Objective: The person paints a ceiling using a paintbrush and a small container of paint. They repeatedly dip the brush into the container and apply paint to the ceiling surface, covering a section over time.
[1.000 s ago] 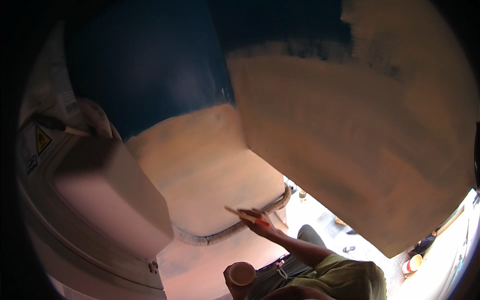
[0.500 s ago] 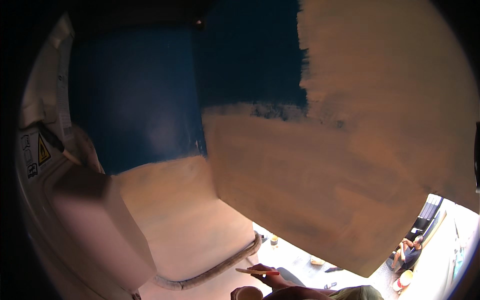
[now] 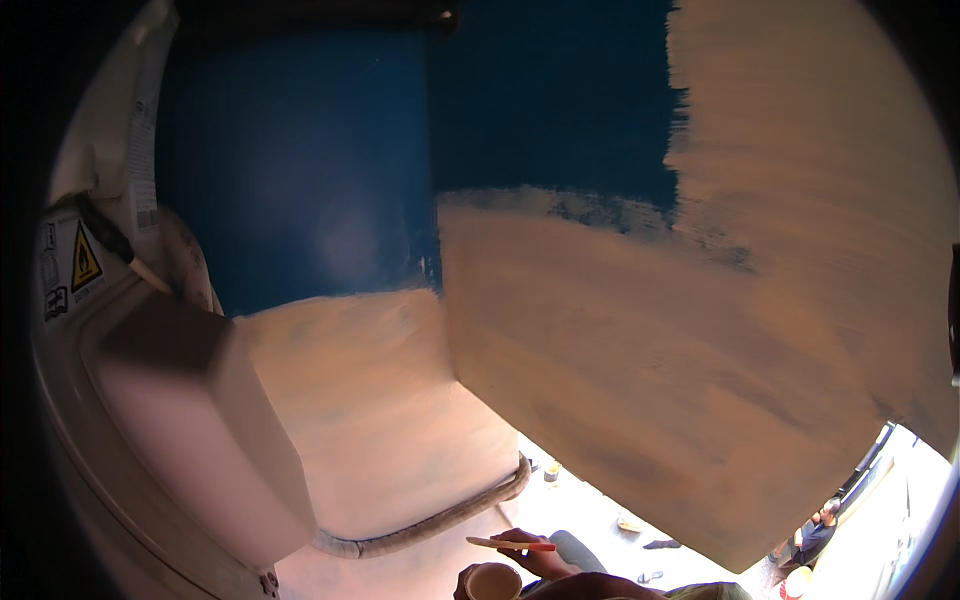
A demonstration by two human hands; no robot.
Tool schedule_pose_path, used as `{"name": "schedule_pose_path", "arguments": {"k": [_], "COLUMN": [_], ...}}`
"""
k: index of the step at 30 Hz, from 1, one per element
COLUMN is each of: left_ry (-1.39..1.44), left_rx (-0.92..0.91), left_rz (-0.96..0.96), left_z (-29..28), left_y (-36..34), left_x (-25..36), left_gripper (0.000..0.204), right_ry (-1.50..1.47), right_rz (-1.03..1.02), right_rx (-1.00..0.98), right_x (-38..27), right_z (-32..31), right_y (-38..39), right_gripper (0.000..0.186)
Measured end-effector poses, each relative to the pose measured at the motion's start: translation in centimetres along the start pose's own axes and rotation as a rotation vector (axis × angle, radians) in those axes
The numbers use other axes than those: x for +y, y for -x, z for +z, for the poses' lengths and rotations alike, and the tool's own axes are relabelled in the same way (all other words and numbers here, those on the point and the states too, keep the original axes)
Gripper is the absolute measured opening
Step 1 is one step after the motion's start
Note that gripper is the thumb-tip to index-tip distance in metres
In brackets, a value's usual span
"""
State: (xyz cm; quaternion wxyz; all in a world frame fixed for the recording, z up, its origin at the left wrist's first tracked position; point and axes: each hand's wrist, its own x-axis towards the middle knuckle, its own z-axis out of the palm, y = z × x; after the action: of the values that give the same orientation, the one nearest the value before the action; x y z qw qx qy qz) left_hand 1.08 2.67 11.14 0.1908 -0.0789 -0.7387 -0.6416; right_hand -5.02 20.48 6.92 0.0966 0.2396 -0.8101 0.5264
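My right hand [image 3: 528, 558] is closed around a slim paintbrush [image 3: 490, 543], pale toward the left with a red end on the right. Just below it, at the bottom edge, stands a round cup [image 3: 494, 580] with a pale inside. My left hand [image 3: 463, 582] wraps the cup's left side, only partly in view. Ahead are two dark blue panels meeting in a corner, the left panel [image 3: 300, 170] and the right panel [image 3: 550, 100]. Beige paint [image 3: 620, 330] covers their lower parts and the right side, with ragged brushed edges. The brush is apart from both panels.
On the left is a beige housing [image 3: 200, 420] with a yellow warning label [image 3: 86, 258] and a black-and-pale cable [image 3: 110, 235]. A thick hose [image 3: 430, 525] curves below the left panel. Lower right, on the bright floor, a person [image 3: 818, 530] sits near a bucket [image 3: 797, 582].
The view has shifted, so the panels appear further right and the left panel's paint edge higher. Both hands still hold the cup and paintbrush, in nearly the same place.
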Motion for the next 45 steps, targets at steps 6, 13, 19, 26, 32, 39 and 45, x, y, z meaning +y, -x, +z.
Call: {"name": "schedule_pose_path", "arguments": {"k": [6,13,19,26,32,39,45], "left_ry": [-0.045,-0.007,-0.150,-0.201,-0.243,-0.093,0.042], "left_rx": [-0.010,-0.222,-0.208,-0.247,-0.272,-0.243,-0.170], "left_rz": [0.038,0.220,0.155,0.160,0.204,0.149,0.157], "left_z": [-0.9,-0.1,0.6,0.6,0.8,1.7,2.4], "left_y": [2.0,4.0,4.4,4.5,3.4,3.2,3.3], "left_x": [-0.5,-5.6,-4.2,-4.6,-4.8,-5.2,-6.7], "left_gripper": [0.084,0.087,0.091,0.097,0.102,0.106,0.108], "right_ry": [0.091,0.077,0.157,0.129,0.110,0.021,-0.080], "right_rz": [-0.060,-0.045,-0.156,-0.168,-0.159,-0.079,0.053], "right_rx": [-0.044,-0.120,-0.222,-0.261,-0.245,-0.212,-0.187], "right_x": [0.6,1.3,-0.2,0.2,-0.5,0.9,1.2], "right_z": [0.6,1.5,0.0,0.0,-0.3,-0.3,-0.9], "right_y": [-0.1,0.4,-0.5,-0.8,-1.5,-1.3,-0.6], "right_gripper": [0.023,0.031,0.040,0.041,0.039,0.036,0.042]}}
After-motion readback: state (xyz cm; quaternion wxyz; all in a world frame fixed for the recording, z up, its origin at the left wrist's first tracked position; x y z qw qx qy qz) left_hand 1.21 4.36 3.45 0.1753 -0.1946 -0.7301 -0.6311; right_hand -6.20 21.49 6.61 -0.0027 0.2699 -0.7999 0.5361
